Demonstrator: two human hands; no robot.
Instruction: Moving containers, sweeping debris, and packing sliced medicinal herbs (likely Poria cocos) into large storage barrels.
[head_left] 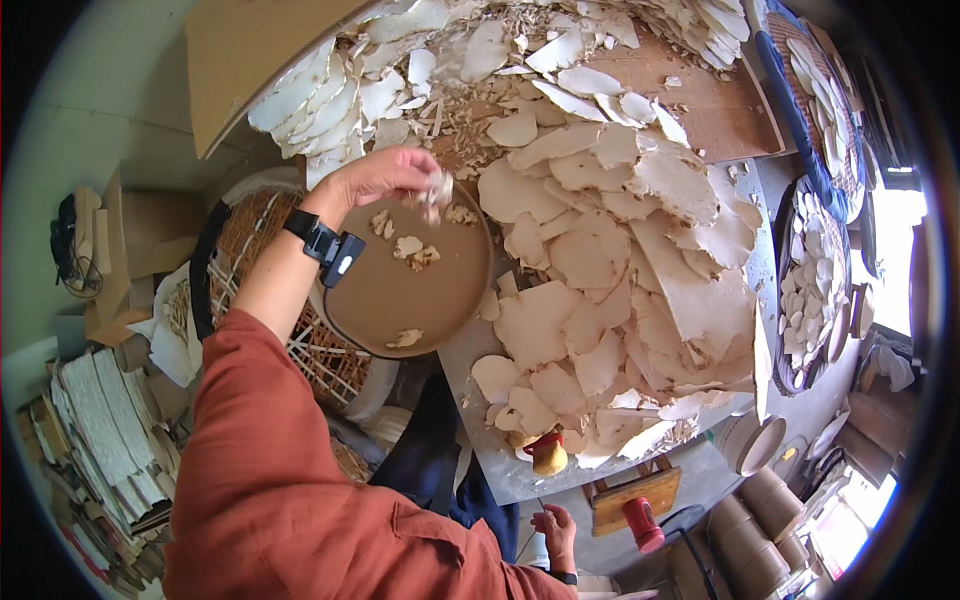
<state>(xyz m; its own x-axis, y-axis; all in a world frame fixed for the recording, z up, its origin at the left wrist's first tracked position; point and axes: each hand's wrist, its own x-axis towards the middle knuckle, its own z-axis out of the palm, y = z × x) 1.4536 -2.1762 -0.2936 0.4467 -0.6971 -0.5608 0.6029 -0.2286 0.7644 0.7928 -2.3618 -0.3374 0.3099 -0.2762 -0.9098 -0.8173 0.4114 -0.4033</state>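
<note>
While the left hand (pixel 385 175) pinches pale flakes (pixel 437 190), a round brown tray (pixel 405 275) lies below.

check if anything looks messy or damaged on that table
Yes: the table is buried under pale, irregular flakes with broken crumbs near the top. A few pieces lie in the round brown tray, where the left hand pinches one. Some flakes overhang the table's near edge.

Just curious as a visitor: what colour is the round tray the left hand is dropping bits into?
The round tray is plain light brown with a darker rim, seen in the head view.
</note>
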